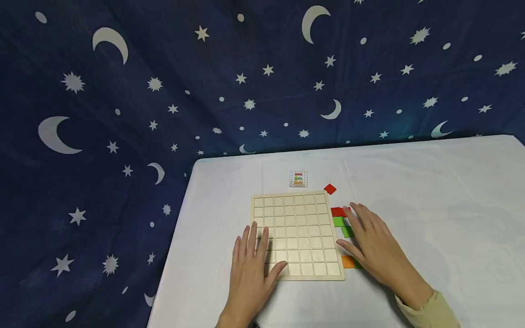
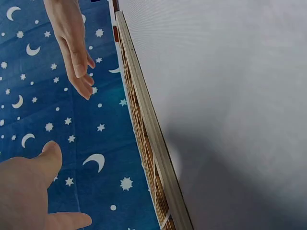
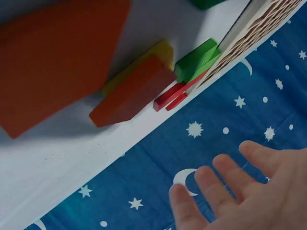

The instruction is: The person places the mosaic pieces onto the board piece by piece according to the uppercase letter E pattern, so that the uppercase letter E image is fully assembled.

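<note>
A pale wooden board (image 1: pixel 293 232) with a grid of square cells lies on the table, and its visible cells hold nothing. My left hand (image 1: pixel 250 271) is over the board's lower left edge, fingers spread and straight. To the right of the board, my right hand (image 1: pixel 377 248) hovers over coloured square tiles, its fingers loosely extended and holding nothing. Red tiles (image 1: pixel 336 212), green tiles (image 1: pixel 338 222) and an orange tile (image 1: pixel 347 261) show around it; the hand hides others. In the right wrist view, a yellow tile (image 3: pixel 164 50) appears behind an orange one.
A small card (image 1: pixel 298 179) printed with a coloured grid pattern lies beyond the board. One red tile (image 1: pixel 330 189) sits turned at the board's far right corner. The white table (image 1: pixel 451 196) stretches to the right, with a dark blue star-patterned cloth (image 1: pixel 164 91) behind and to the left.
</note>
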### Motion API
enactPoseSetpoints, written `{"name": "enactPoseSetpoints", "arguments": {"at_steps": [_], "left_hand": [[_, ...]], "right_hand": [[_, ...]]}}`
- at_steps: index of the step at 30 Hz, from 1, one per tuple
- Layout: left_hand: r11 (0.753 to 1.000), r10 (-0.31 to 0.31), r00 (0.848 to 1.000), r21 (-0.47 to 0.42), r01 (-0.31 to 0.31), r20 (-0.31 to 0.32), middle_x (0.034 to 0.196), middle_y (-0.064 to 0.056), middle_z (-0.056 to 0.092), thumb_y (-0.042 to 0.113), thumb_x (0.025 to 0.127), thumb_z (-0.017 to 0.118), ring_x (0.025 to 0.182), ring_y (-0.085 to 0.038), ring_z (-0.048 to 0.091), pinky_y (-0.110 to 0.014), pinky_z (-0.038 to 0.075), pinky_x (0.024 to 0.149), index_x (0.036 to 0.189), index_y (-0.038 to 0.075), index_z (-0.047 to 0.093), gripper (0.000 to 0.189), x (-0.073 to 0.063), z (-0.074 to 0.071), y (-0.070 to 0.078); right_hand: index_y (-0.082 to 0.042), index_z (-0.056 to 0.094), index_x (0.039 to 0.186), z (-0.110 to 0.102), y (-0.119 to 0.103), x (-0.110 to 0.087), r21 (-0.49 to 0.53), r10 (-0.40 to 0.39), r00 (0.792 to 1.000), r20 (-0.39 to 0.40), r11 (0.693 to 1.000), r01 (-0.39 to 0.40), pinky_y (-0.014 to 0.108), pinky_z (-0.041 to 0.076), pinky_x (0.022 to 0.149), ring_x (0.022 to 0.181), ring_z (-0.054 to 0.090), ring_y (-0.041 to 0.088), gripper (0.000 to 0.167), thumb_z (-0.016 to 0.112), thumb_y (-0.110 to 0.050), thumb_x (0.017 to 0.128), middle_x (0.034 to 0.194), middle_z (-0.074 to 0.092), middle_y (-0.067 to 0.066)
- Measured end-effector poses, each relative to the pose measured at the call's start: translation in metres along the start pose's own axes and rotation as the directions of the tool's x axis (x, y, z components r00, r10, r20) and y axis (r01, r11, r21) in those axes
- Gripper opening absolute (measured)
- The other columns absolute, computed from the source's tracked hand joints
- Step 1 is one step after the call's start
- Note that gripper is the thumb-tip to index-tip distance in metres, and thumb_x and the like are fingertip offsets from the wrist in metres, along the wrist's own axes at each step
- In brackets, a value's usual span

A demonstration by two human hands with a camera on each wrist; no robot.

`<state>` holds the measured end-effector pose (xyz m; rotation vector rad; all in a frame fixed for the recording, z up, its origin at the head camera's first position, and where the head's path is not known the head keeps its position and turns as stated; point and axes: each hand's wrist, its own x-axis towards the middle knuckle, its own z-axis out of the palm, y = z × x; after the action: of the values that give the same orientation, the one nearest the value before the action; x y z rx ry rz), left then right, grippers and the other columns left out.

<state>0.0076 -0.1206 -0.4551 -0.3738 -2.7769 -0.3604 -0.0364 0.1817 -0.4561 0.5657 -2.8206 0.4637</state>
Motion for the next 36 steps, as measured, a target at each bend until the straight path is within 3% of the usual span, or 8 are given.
{"name": "enactPoseSetpoints", "arguments": {"at_steps": [3, 9, 18, 23, 30, 36], "left_hand": [[0.999, -0.012, 1.000, -0.034, 0.012, -0.009, 0.159, -0.016, 0.032, 0.054, 0.090, 0.065, 0.146, -0.034, 0.029, -0.049, 0.022, 0.116, 0.152, 0.011, 0.039, 0.081, 0.000, 0.000, -0.002], [0.993, -0.042, 0.999, -0.113, 0.039, -0.022, 0.156, -0.016, 0.036, 0.049, 0.091, 0.068, 0.142, -0.033, 0.035, -0.050, 0.029, 0.113, 0.150, 0.009, 0.043, 0.075, 0.001, -0.002, -0.005], [0.964, -0.145, 0.988, -0.219, 0.152, 0.048, 0.152, -0.011, 0.043, 0.044, 0.092, 0.068, 0.139, -0.031, 0.040, -0.048, 0.038, 0.109, 0.149, 0.011, 0.046, 0.069, -0.002, -0.004, -0.008], [0.941, -0.204, 0.976, -0.257, 0.218, 0.081, 0.148, -0.009, 0.047, 0.041, 0.092, 0.070, 0.136, -0.028, 0.043, -0.047, 0.041, 0.106, 0.146, 0.013, 0.050, 0.064, -0.003, -0.002, -0.010], [0.905, -0.295, 0.946, -0.278, 0.322, 0.135, 0.142, -0.012, 0.051, 0.033, 0.090, 0.074, 0.131, -0.030, 0.046, -0.048, 0.046, 0.101, 0.140, 0.009, 0.055, 0.059, -0.004, 0.001, -0.013], [0.882, -0.332, 0.931, -0.298, 0.364, 0.153, 0.135, -0.012, 0.053, 0.028, 0.089, 0.076, 0.124, -0.028, 0.050, -0.047, 0.047, 0.099, 0.138, 0.007, 0.056, 0.057, -0.004, 0.005, -0.017]], "right_hand": [[-0.003, 0.036, 0.150, 0.001, 0.002, 0.005, 0.016, -0.009, 1.000, 0.002, 1.000, 0.009, 0.054, 0.029, 0.109, 0.135, 0.034, 0.039, 0.084, 0.074, -0.042, 0.086, 0.151, 0.035, 0.020], [-0.001, 0.038, 0.147, 0.001, 0.007, 0.014, 0.023, -0.015, 0.999, 0.032, 1.000, 0.014, 0.057, 0.034, 0.105, 0.131, 0.038, 0.038, 0.080, 0.076, -0.036, 0.086, 0.145, 0.040, 0.021], [0.006, 0.044, 0.140, 0.000, 0.013, 0.027, 0.054, -0.030, 0.998, 0.063, 0.998, 0.027, 0.057, 0.041, 0.101, 0.126, 0.045, 0.038, 0.067, 0.075, -0.022, 0.088, 0.137, 0.048, 0.023], [0.009, 0.050, 0.133, 0.002, 0.015, 0.038, 0.069, -0.041, 0.996, 0.078, 0.997, 0.036, 0.054, 0.046, 0.098, 0.119, 0.049, 0.037, 0.058, 0.076, -0.016, 0.088, 0.130, 0.053, 0.023], [0.008, 0.056, 0.126, 0.001, 0.017, 0.052, 0.075, -0.047, 0.992, 0.120, 0.996, 0.039, 0.048, 0.051, 0.092, 0.107, 0.054, 0.033, 0.048, 0.076, -0.014, 0.088, 0.121, 0.058, 0.021], [0.008, 0.060, 0.123, 0.002, 0.020, 0.059, 0.073, -0.042, 0.988, 0.149, 0.997, 0.031, 0.046, 0.052, 0.091, 0.104, 0.055, 0.030, 0.045, 0.075, -0.017, 0.089, 0.116, 0.060, 0.019]]}}
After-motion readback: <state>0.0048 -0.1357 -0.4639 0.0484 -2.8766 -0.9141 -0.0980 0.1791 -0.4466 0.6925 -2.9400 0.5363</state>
